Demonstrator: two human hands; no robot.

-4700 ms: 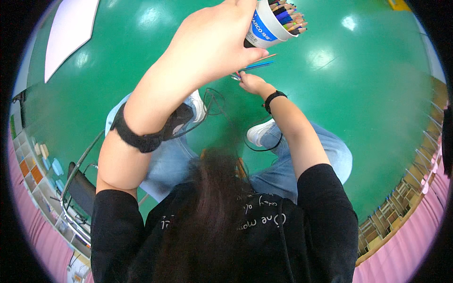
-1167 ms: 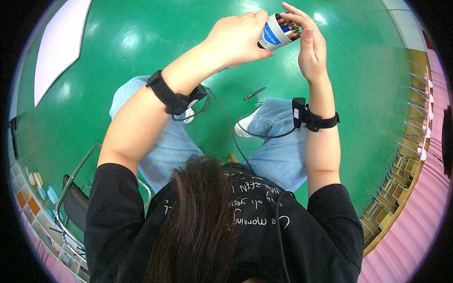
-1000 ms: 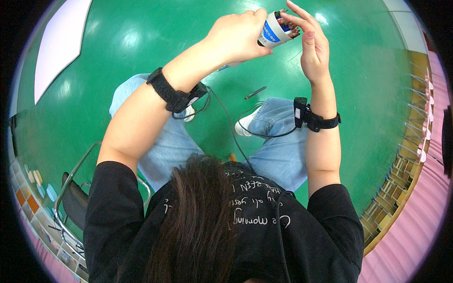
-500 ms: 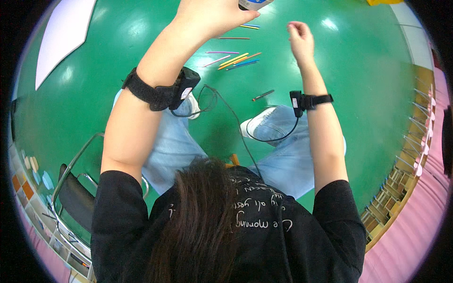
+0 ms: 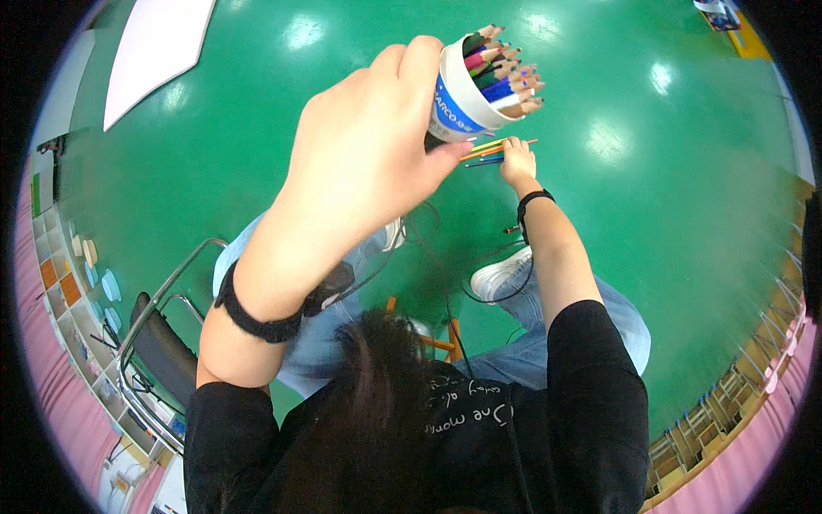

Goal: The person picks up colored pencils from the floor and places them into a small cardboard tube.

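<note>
My left hand (image 5: 368,137) is wrapped round a white and blue pencil tube (image 5: 458,103), raised and tilted to the right. Many sharpened coloured pencils (image 5: 505,75) stick out of its open end, points outward. Farther below, my right hand (image 5: 517,163) is down at the green floor with curled fingers closed over loose coloured pencils (image 5: 482,155), yellow, orange and blue among them. How many its fingers grip is hidden. The tube and my left hand cover part of the floor where other loose pencils lay.
A dark pen (image 5: 512,230) lies by my right shoe (image 5: 501,274). Thin black cables (image 5: 445,283) trail between my legs. A chair (image 5: 158,343) stands at left, a white board (image 5: 158,60) at upper left, and stacked wooden furniture (image 5: 711,411) lines the right side.
The tube has come fully into view as my left hand shifted right and closer. My right hand has moved from above the floor onto the loose pencils.
</note>
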